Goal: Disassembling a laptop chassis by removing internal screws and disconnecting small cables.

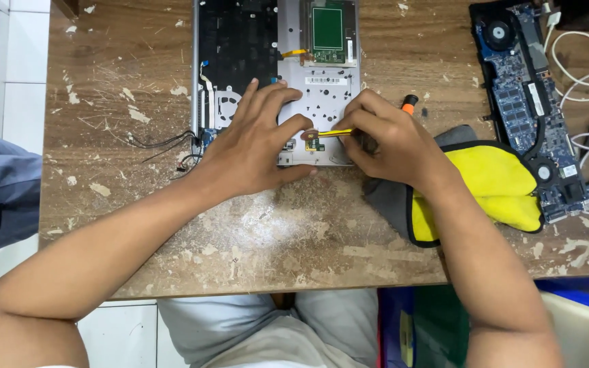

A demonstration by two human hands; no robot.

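An opened silver laptop chassis (322, 95) is laid flat on the wooden table (274, 232), its bare inner metal panel turned up. A small green circuit board (314, 144) is seated near the chassis's front edge. A yellow-shafted screwdriver (339, 133), orange-capped, is held level against that board.

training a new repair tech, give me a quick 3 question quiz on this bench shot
1. True or false: the left hand lies flat on the opened laptop shell.
2. What does the right hand grip? A) yellow tweezers B) a hammer C) a cup
3. What lies under the right wrist?

Key
1. True
2. A
3. A yellow and grey cloth, left of the blue circuit board.
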